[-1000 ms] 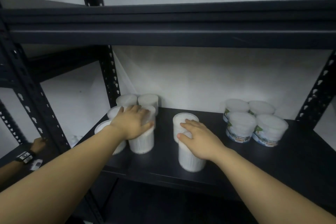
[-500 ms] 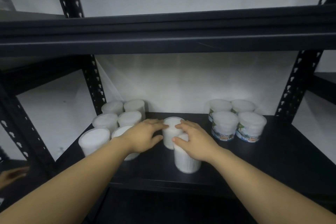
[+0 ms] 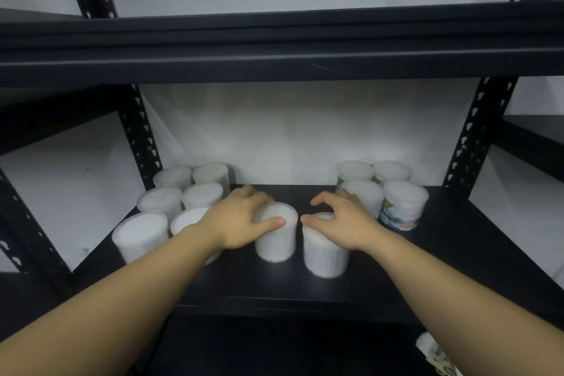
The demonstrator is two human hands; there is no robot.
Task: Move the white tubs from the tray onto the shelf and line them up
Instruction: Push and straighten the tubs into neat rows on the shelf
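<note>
Left hand (image 3: 241, 220) grips centre tub (image 3: 276, 233) on shelf (image 3: 457, 253); right hand (image 3: 345, 223) grips neighbouring tub (image 3: 325, 250) just beside it.

Both forearms bare to the frame's edge — left hand (image 3: 241, 218) and right hand (image 3: 345, 221) ungloved, ringless.

The left hand (image 3: 241, 220) hides the left side of the middle tub (image 3: 276, 233), and its forearm covers much of the front tub (image 3: 190, 223) just left of that one. A labelled tub (image 3: 433, 351) well below the shelf (image 3: 457, 253) is cut off by the bottom edge. Label print on the right-hand tubs (image 3: 403, 207) is too blurred to read.
</note>
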